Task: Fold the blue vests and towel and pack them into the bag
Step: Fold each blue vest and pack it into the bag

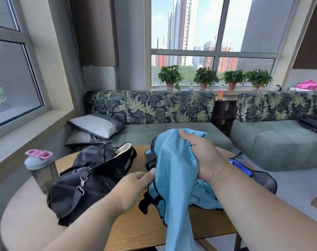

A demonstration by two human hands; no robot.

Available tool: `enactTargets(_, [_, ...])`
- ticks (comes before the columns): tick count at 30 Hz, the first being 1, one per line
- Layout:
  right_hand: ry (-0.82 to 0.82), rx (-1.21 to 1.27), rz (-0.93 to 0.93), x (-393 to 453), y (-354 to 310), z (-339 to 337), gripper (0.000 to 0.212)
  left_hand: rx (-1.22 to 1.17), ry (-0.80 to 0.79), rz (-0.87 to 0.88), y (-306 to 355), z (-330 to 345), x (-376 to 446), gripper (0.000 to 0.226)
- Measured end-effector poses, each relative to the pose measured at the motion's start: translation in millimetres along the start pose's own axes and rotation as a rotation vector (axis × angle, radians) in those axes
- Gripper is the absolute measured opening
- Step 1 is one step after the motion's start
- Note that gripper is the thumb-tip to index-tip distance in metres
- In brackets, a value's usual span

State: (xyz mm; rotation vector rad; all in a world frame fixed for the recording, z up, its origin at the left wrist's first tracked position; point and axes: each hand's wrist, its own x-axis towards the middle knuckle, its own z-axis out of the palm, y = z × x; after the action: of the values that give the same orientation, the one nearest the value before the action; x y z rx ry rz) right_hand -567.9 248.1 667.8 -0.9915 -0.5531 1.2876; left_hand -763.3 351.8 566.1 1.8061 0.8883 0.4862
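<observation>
Ideally, with the right hand [201, 156] bunching the light-blue vest [174, 178] aloft and the left hand [136, 185] pinching its dark-trimmed edge, shake it flat before folding, the black bag [85, 180] lying leftward.

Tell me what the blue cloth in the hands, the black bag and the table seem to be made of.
Blue cloth: likely thin synthetic mesh, fine weave, slight sheen, dark binding at the edge.
Black bag: matte woven fabric, probably nylon or canvas, with metal clips.
Table: wood or wood veneer, visible grain.

Light blue vest [174, 171], black bag [92, 180], leaf-patterned sofa [154, 105].
</observation>
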Motion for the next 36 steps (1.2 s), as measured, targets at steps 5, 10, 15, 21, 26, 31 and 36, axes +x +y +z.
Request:
enactTargets(5, [-0.032, 0.036, 0.010, -0.5, 3.6, 3.8, 0.034, -0.533, -0.201, -0.048, -4.3, 6.4, 5.3, 0.052])
enactTargets(10, [-0.129, -0.042, -0.014, -7.3, -2.5, 10.6, 0.046, -0.717, -0.255, -0.014, 25.9, 20.0, -3.6, 0.073])
enactTargets(15, [-0.078, -0.022, -0.013, -3.2, -4.4, -2.6, 0.046, -0.755, -0.277, -0.028, 38.4, 26.1, -13.9, 0.062])
enactTargets(21, [0.015, -0.012, 0.006, -5.2, -10.8, -14.5, 0.049, -0.835, -0.156, -0.025, 45.2, 16.8, -7.7, 0.045])
enactTargets(26, [0.077, -0.040, 0.008, -9.6, -17.5, -22.4, 0.053, -0.869, -0.040, -0.071, 41.8, 6.8, 1.7, 0.038])
enactTargets(31, [0.066, -0.097, 0.014, -10.7, -20.9, -26.0, 0.054, -0.819, 0.111, -0.108, 43.8, 4.2, 7.7, 0.020])
enactTargets(36, [0.025, -0.088, -0.016, -11.2, -18.9, -23.8, 0.044, -0.684, 0.329, -0.054, 42.7, 12.1, 5.3, 0.038])
